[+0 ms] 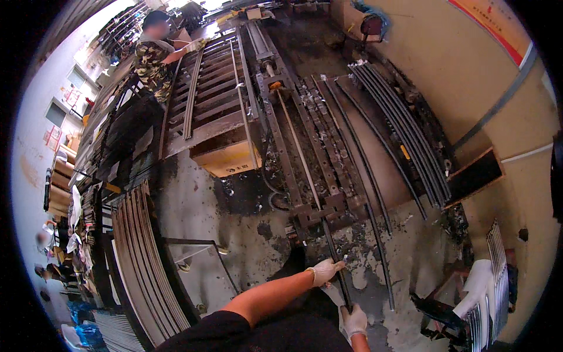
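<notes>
In white gloves, both my hands are on a dark metal tube (329, 239) that slants away from me into the end block (321, 210) of a long greasy machine bed. My left hand (324, 272) is closed over the tube partway along. Nearer to me, my right hand (354, 321) is wrapped round it close to its near end. Beyond the block, a thinner, lighter rod (299, 149) continues in line with the tube toward an orange-marked fitting (275, 85) and a cylinder (258, 44).
Several dark tubes (404, 126) lie on the right-hand bench, and a long bar (375, 243) juts past it. A slatted rack (214, 88) stands left of the machine above a cardboard box (226, 158). A co-worker (153, 58) stands beside it. Bundled strips (141, 258) lie at left.
</notes>
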Demonstrator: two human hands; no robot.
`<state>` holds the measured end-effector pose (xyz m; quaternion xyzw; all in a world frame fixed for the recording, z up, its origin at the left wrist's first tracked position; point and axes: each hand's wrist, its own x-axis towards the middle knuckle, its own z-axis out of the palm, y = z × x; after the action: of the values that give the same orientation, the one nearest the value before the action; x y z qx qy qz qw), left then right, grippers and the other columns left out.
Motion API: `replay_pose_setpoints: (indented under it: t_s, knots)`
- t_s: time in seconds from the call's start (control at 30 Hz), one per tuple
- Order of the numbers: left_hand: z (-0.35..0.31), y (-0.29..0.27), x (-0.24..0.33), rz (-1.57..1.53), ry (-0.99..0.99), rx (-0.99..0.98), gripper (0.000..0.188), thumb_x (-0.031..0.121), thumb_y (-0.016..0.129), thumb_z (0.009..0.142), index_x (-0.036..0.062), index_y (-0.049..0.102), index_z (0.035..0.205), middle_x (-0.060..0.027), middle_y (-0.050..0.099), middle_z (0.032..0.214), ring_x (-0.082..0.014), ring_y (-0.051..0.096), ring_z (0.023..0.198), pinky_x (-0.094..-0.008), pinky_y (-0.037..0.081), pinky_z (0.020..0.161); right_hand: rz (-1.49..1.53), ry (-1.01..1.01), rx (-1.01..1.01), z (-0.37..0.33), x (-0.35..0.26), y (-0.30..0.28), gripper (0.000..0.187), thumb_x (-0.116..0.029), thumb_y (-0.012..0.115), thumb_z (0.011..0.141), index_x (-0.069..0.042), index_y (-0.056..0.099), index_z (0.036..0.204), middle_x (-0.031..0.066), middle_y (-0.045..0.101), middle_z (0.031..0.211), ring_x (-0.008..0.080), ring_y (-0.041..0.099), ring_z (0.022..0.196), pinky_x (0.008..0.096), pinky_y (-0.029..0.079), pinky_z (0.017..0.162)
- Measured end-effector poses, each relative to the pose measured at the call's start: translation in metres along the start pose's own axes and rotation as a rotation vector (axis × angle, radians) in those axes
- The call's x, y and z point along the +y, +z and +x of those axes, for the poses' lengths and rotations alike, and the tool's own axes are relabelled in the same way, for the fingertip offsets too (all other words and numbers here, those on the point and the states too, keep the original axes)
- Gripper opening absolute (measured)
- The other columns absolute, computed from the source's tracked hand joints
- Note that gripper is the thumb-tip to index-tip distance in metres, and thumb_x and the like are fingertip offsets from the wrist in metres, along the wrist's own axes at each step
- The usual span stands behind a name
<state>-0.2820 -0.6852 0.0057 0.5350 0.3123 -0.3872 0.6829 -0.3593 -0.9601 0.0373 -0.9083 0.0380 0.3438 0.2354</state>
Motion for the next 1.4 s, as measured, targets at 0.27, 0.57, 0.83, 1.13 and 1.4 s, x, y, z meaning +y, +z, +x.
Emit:
replay_pose_setpoints:
  t_s: [0.27,0.57,0.83,1.13,1.4]
  knots:
    - [-0.037,0.017,0.029,0.281,0.052,0.115,0.049,0.039,0.045,0.121,0.0048,0.063,0.151,-0.0269,0.067,0.127,-0.0471,0.066,0.118,-0.0505,0.052,0.098,-0.04,-0.031,0.008,-0.002,0.006,-0.003,0.051,-0.049,0.076,0.096,-0.001,0.074,0.112,0.0298,0.078,0.101,0.0522,0.075,0.102,0.0558,0.057,0.088]
    - [0.047,-0.005,-0.049,0.485,0.285,0.223,0.05,0.047,0.045,0.117,0.0089,0.065,0.144,-0.0255,0.067,0.123,-0.0432,0.064,0.117,-0.0504,0.051,0.098,-0.074,-0.112,-0.055,-0.002,0.008,-0.004,0.06,-0.054,0.071,0.099,-0.002,0.071,0.13,0.0303,0.079,0.115,0.0523,0.073,0.112,0.0568,0.057,0.096]
    - [0.017,0.009,-0.027,0.521,0.285,0.25,0.049,0.012,0.053,0.11,0.0072,0.054,0.158,-0.0276,0.065,0.119,-0.0478,0.068,0.11,-0.052,0.055,0.092,0.002,-0.107,-0.131,0.001,0.003,-0.013,0.063,-0.057,0.069,0.1,-0.002,0.07,0.13,0.0323,0.077,0.117,0.054,0.072,0.115,0.0578,0.056,0.098]
    - [0.05,-0.017,-0.047,0.579,0.317,0.115,0.062,0.007,0.071,0.097,0.0087,0.055,0.157,-0.0207,0.064,0.109,-0.0399,0.066,0.099,-0.0494,0.054,0.084,0.103,-0.153,-0.094,0.014,-0.003,-0.01,0.064,-0.054,0.071,0.098,-0.003,0.07,0.137,0.0316,0.077,0.121,0.0529,0.071,0.116,0.0568,0.056,0.101]
    - [0.027,-0.051,-0.003,-0.789,0.11,-0.004,0.048,0.051,0.067,0.112,0.0058,0.07,0.128,-0.0111,0.074,0.123,-0.0292,0.07,0.112,-0.0532,0.057,0.098,-0.081,0.095,-0.187,-0.005,0.054,0.01,0.051,-0.05,0.076,0.096,-0.007,0.077,0.123,0.027,0.079,0.098,0.0508,0.076,0.101,0.0585,0.059,0.088]
